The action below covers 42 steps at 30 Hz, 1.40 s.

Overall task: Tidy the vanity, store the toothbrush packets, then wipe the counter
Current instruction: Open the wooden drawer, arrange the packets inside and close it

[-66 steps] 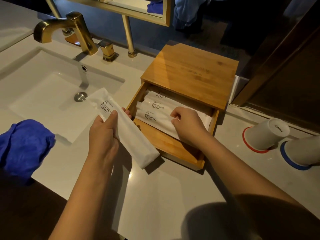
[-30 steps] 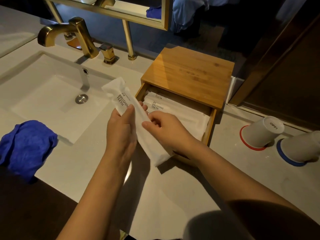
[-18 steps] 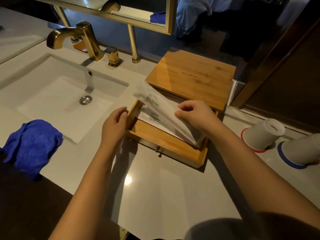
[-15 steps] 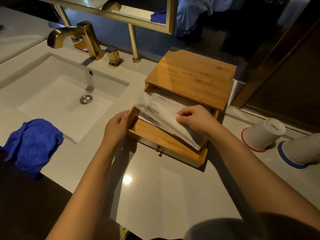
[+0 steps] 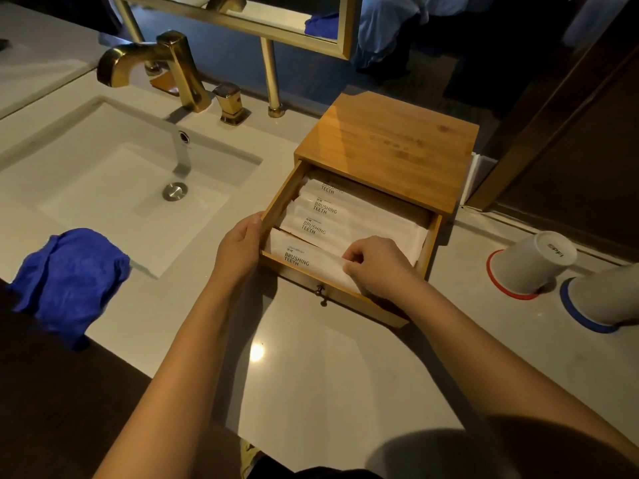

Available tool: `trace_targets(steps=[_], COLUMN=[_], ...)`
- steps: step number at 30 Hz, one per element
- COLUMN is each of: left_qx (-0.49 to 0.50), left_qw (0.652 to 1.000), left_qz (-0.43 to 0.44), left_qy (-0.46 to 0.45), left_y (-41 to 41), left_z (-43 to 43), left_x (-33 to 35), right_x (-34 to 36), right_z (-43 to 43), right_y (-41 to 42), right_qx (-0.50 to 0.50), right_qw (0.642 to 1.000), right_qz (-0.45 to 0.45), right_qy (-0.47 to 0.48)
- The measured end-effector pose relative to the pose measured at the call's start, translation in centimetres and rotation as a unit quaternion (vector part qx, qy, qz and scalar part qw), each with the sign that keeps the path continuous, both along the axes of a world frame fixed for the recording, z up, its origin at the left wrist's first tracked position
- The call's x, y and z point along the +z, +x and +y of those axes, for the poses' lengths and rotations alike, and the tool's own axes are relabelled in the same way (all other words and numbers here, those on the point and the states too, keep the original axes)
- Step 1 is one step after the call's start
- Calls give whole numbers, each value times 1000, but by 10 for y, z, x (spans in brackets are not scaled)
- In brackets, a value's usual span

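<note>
While the drawer (image 5: pixel 349 236) stands pulled out of the wooden box (image 5: pixel 390 146), four white packets lie in it side by side, each printed "BRUSHING TEETH". The nearest packet (image 5: pixel 311 262) lies along the front wall of the drawer, directly under the right hand (image 5: pixel 378 266). That hand is curled, knuckles up, with fingertips (image 5: pixel 351 267) pinched on the upper edge of this packet near its middle; the forearm enters from the lower right and crosses the front right corner of the drawer. The other three packets (image 5: pixel 325 216) lie behind it, toward the box, untouched by either hand.

The left hand (image 5: pixel 238 252) is closed on the front left corner of the drawer: the fingers wrap the outer side wall and the thumb rests at the top edge, just beside the printed end of the nearest packet. Its forearm runs straight up from the lower edge of the view.

A small knob (image 5: pixel 321 290) projects from the drawer front, between the two wrists. The box sits on the pale counter (image 5: pixel 311 375), right of the sink (image 5: pixel 114 188) and the brass tap (image 5: pixel 152 67). A blue cloth (image 5: pixel 69 278) lies bunched on the counter's near edge, well left of the left hand. Two cups (image 5: pixel 532 262) stand upside down right of the box, one on a red ring, one on a blue ring.
</note>
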<state>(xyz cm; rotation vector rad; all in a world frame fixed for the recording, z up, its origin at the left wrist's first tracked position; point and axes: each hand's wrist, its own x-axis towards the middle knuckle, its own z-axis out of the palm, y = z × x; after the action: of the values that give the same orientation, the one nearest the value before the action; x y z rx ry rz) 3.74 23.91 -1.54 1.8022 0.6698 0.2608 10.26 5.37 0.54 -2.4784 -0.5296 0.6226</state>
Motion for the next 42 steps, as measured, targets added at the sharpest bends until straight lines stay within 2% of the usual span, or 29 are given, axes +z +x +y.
trace_targets(steps=[4, 6, 17, 29, 34, 38, 40, 42], left_qx=[-5, -16, -47, -86, -120, -141, -144, -149], left_qw=[1000, 1000, 997, 995, 990, 984, 981, 979], left_qz=[7, 13, 6, 18, 32, 38, 36, 31], left_qy=[6, 13, 53, 49, 64, 100, 121, 138], left_y=[1, 3, 5, 2, 5, 7, 8, 10], left_z=[2, 3, 1, 6, 13, 20, 21, 21], left_x=[-2, -1, 1, 4, 9, 5, 2, 2], right_x=[-12, -16, -23, -23, -4, 13, 11, 1], right_z=[4, 3, 3, 6, 1, 10, 19, 28], right_y=[-6, -6, -6, -10, -26, -65, -88, -105], right_qx=[-45, -58, -75, -122, -147, -146, -151, -197], right_qw=[993, 990, 989, 985, 978, 954, 952, 953], right_qz=[-108, -131, -129, -116, -141, -199, -156, -43], right_qy=[-12, -15, -3, -20, 52, 169, 214, 227])
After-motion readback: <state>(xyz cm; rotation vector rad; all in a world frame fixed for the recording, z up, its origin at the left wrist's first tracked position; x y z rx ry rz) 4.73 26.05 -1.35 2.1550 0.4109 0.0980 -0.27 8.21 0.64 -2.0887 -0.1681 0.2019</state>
